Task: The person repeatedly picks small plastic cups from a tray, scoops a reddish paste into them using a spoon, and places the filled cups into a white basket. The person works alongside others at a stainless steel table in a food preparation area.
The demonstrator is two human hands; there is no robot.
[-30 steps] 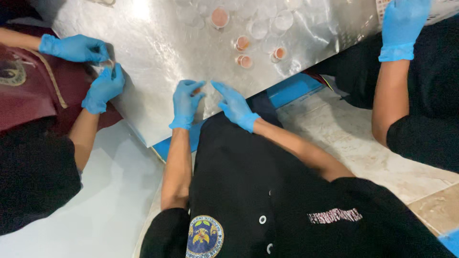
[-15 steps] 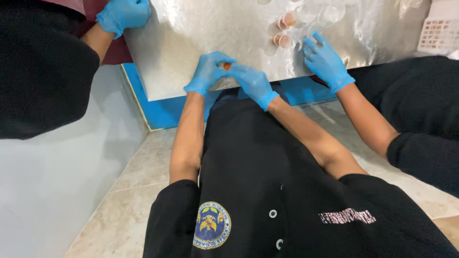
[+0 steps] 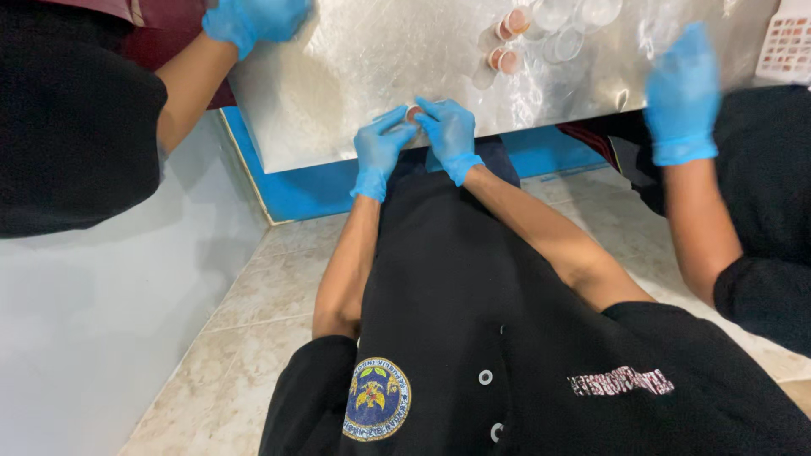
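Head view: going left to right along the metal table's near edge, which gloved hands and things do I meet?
Co-worker's gloved hand → left hand → small pink-filled cup pinched between both hands → right hand → another co-worker's gloved hand → white basket.

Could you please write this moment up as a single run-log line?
left hand: pinching small cup | right hand: pinching same cup | place: steel table edge | nearby: filled cups

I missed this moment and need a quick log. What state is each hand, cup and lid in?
left hand: gloved, gripping small cup
right hand: gloved, gripping the same cup
filled cups: resting on metal table, apart from hands
clear lids: loose on the table
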